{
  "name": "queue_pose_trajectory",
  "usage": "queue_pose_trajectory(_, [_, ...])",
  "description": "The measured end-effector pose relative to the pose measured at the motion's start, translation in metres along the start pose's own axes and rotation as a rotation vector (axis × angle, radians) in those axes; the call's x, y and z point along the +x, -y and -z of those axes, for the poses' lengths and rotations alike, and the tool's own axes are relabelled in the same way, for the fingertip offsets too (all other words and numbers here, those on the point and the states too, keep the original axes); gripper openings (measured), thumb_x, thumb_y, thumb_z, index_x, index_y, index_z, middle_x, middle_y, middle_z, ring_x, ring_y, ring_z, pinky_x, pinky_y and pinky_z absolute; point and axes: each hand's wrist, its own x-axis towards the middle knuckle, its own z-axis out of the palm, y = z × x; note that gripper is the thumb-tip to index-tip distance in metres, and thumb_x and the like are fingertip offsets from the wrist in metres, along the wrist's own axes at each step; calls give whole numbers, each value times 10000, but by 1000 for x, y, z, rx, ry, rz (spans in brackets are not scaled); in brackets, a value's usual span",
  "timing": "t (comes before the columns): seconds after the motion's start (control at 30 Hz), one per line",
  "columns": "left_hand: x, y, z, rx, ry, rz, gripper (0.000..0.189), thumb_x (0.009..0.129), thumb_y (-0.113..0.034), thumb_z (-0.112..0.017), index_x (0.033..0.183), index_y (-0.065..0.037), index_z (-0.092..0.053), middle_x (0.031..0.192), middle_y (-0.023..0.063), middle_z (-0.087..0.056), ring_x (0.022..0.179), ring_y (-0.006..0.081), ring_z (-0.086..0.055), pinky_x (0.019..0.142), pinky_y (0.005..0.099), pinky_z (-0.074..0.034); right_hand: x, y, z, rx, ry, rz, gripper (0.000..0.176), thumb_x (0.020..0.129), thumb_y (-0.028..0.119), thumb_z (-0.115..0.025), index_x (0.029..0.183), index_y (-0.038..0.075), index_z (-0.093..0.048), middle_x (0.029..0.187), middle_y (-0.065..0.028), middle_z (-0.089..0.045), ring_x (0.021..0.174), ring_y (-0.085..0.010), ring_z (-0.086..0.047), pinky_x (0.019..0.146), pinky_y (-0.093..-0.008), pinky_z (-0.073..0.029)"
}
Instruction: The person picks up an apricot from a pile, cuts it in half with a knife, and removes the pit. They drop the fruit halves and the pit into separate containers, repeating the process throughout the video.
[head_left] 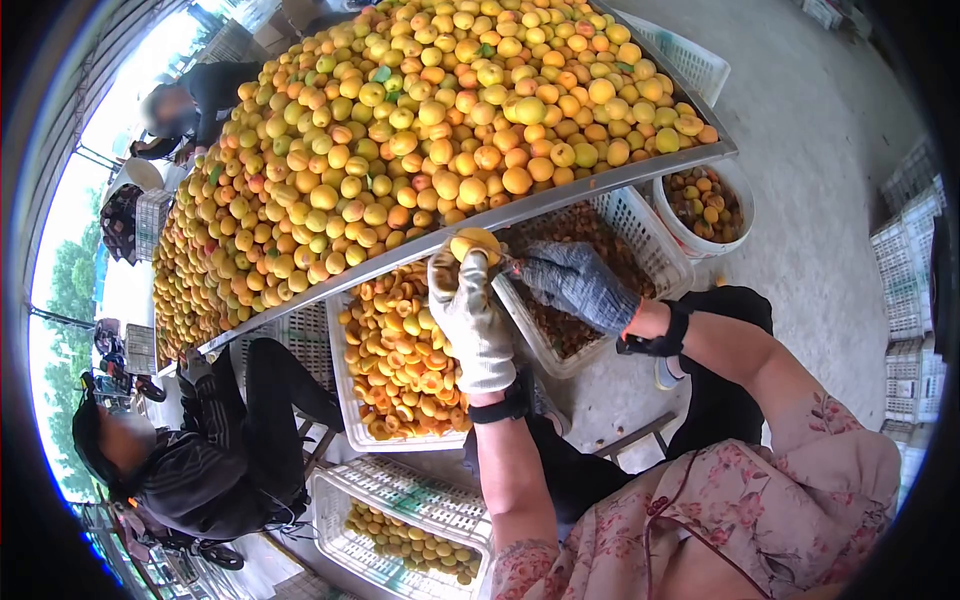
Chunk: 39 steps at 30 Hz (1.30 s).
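Note:
My left hand (pixel 468 325), in a white glove, is closed around an apricot (pixel 474 243) at the table's metal edge. Beside it my right hand (pixel 578 284), in a grey knitted glove, has its fingers pinched together close to the fruit. Something small and dark shows at those fingertips, but its kind is hidden. Beneath my left hand, halved apricots (pixel 400 370) fill a white crate (pixel 405 442). Under my right hand, another white crate (pixel 652 236) holds brown pits (pixel 590 225). A great heap of whole apricots (pixel 420 120) covers the sloping table (pixel 610 182).
A white bucket (pixel 712 246) of darker fruit stands under the table's right corner. At lower left is a crate (pixel 335 535) with greenish-yellow fruit. One person in black (pixel 200 470) sits at left; another person (pixel 205 95) is across the table. Stacked crates (pixel 905 270) line the right.

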Motion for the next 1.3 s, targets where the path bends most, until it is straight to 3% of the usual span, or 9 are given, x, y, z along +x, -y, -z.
queue_pose_trajectory(0.2, [0,-4,-8,-156,27,50,264,921,-115,-535,1148,19,-534,1013,86,-611,850,138,-578,813,259,-465,5,-6,-6,342,-22,-316,238,895,175,-605,1023,-22,-645,886,-188,-665,781,-315,-633,706,-346,-491])
queue_pose_trajectory(0.43, [1,38,4,-147,103,140,302,988,-291,-435,1151,-42,-482,957,69,-578,886,134,-564,801,271,-447,-5,-30,-12,-397,-126,217,241,880,209,-624,994,-2,-649,867,-197,-659,798,-369,-629,678,-395,-494])
queue_pose_trajectory(0.5, [7,33,2,-465,147,346,317,999,-335,-391,1117,-60,-495,967,61,-570,897,158,-566,823,314,-454,-2,-23,-6,-221,-122,85,238,882,216,-616,976,0,-649,853,-197,-658,791,-370,-628,673,-401,-491])
queue_pose_trajectory(0.67, [4,33,-9,-206,170,34,349,974,-377,-459,1150,-79,-502,992,52,-563,892,166,-541,797,307,-451,6,-10,1,121,-40,-317,259,891,228,-602,973,-14,-646,895,-195,-665,826,-327,-643,706,-389,-487])
queue_pose_trajectory(0.77, [-1,36,-8,-247,127,222,466,963,-464,-441,1087,-26,-540,931,47,-599,805,151,-543,754,249,-425,2,-10,-3,171,-13,-329,263,895,219,-595,994,-20,-644,913,-195,-667,842,-321,-644,721,-371,-485])
queue_pose_trajectory(0.83, [0,37,-8,-266,126,259,451,964,-458,-446,1113,-41,-530,967,41,-584,850,154,-548,768,264,-434,1,-24,-11,-132,-195,118,264,901,208,-584,1013,-25,-639,926,-198,-666,847,-324,-642,727,-362,-485])
queue_pose_trajectory(0.93, [-5,38,-17,-171,56,222,410,972,-423,-440,1163,-67,-509,1037,25,-551,966,146,-556,788,274,-439,2,-16,5,86,-75,-229,260,908,205,-575,1015,-23,-637,930,-189,-668,840,-320,-641,735,-365,-488])
queue_pose_trajectory(1.1, [-2,47,-22,84,-63,159,451,987,-443,-359,1161,-55,-510,1069,37,-552,938,133,-539,813,253,-429,5,-21,-2,-40,-124,-51,259,913,222,-568,1008,-8,-641,897,-181,-667,834,-330,-642,716,-371,-495])
queue_pose_trajectory(1.3, [16,69,-24,-412,-6,230,484,985,-492,-323,1139,-67,-494,1006,49,-587,814,140,-567,782,288,-470,-8,-43,-7,-412,-84,21,237,898,169,-583,1086,40,-644,983,-159,-661,824,-332,-637,725,-397,-510])
